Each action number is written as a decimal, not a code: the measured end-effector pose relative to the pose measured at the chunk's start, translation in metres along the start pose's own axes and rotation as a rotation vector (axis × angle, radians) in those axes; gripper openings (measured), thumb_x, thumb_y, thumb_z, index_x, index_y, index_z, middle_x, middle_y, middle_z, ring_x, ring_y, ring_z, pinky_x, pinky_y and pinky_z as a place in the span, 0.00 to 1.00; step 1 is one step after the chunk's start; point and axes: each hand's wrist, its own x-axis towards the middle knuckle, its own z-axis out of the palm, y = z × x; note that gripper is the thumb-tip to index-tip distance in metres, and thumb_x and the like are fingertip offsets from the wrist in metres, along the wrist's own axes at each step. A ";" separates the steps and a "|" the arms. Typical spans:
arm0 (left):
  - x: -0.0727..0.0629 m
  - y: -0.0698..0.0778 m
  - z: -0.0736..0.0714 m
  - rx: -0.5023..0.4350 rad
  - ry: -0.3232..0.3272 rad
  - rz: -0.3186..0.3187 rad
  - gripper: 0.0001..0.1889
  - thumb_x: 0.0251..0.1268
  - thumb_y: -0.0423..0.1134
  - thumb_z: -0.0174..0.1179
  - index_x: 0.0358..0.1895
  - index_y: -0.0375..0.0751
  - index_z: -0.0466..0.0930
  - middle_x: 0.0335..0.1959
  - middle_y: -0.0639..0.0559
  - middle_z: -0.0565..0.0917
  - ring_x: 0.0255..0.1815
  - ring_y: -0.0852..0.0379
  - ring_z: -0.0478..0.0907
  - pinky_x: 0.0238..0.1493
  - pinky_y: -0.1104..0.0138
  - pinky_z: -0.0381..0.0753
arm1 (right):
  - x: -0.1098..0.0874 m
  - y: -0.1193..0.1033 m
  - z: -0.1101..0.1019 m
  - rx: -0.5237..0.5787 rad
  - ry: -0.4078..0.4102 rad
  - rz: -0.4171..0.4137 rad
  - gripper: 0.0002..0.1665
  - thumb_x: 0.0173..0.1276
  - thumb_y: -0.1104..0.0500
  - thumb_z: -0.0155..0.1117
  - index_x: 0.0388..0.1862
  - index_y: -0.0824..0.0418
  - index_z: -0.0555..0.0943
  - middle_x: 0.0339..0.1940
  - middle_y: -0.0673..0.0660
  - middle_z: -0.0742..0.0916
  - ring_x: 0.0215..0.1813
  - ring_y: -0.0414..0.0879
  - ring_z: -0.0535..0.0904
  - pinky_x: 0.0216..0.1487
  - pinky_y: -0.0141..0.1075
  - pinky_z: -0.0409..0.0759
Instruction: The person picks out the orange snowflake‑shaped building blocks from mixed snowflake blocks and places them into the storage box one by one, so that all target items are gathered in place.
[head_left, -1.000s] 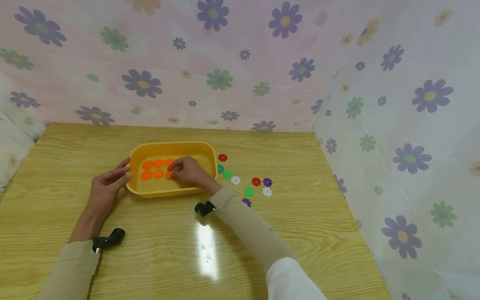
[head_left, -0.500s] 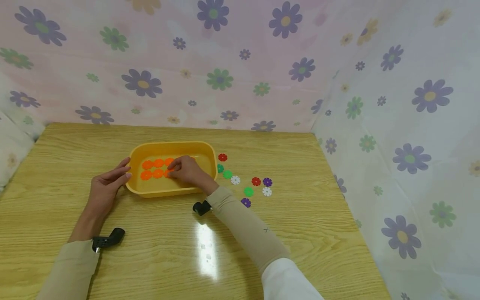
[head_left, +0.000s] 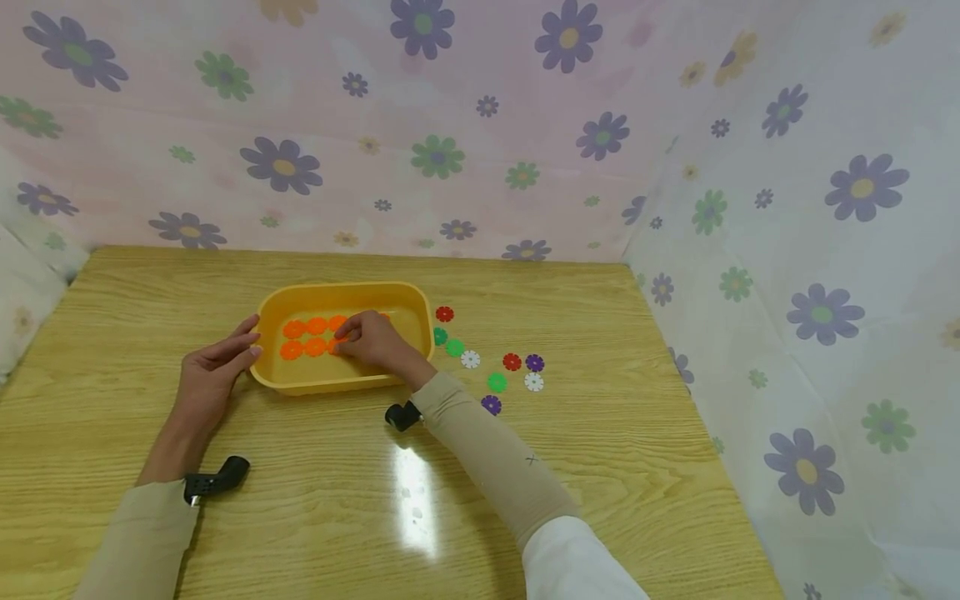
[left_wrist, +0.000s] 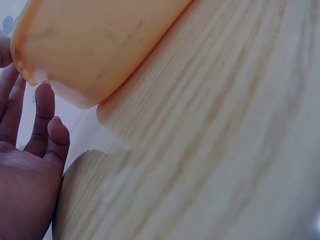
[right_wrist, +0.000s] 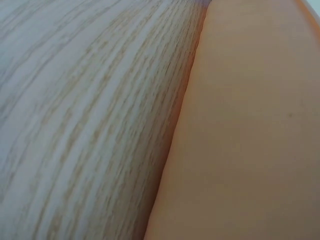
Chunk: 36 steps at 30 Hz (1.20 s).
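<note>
A yellow tray (head_left: 420, 333) holds several orange notched plastic discs (head_left: 292, 329), arranged in two rows. My right hand (head_left: 375, 342) reaches over the tray's near wall, and its curled thumb and fingers pinch an orange disc at the right end of the near row, partly covering it. My left hand (head_left: 210, 379) touches the tray's left end with extended fingertips at the rim. In the left wrist view, the left fingers (left_wrist: 44, 107) lie beside the tray's outer wall (left_wrist: 100, 45). The right wrist view shows only the tray's outer side (right_wrist: 240, 125) and the tabletop; the right hand is hidden there.
To the right of the tray, several loose notched discs lie on the wooden table (head_left: 600, 467), including a red disc (head_left: 445, 314), a green disc (head_left: 497, 382), a white disc (head_left: 470, 359) and a purple disc (head_left: 491, 405). Flower-patterned sheets (head_left: 480, 175) rise behind and at the right.
My right hand and forearm have shifted slightly left, then stayed nearly still over the tray. An orange disc edge now shows behind the hand's right side. The left hand keeps its place.
</note>
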 end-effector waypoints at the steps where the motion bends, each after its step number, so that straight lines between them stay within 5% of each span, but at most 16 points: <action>1: 0.000 0.000 0.000 0.001 0.002 0.001 0.12 0.68 0.22 0.61 0.51 0.28 0.87 0.57 0.62 0.87 0.65 0.72 0.76 0.59 0.80 0.76 | 0.000 0.000 0.000 0.004 -0.002 0.002 0.11 0.72 0.60 0.69 0.48 0.65 0.87 0.38 0.57 0.90 0.32 0.39 0.79 0.32 0.24 0.75; 36: -0.001 -0.001 0.000 -0.031 -0.023 0.027 0.13 0.68 0.19 0.59 0.51 0.28 0.87 0.58 0.60 0.86 0.66 0.71 0.76 0.58 0.79 0.78 | 0.000 0.002 0.001 0.009 -0.016 -0.017 0.09 0.72 0.60 0.68 0.47 0.64 0.86 0.29 0.51 0.82 0.28 0.40 0.72 0.30 0.25 0.72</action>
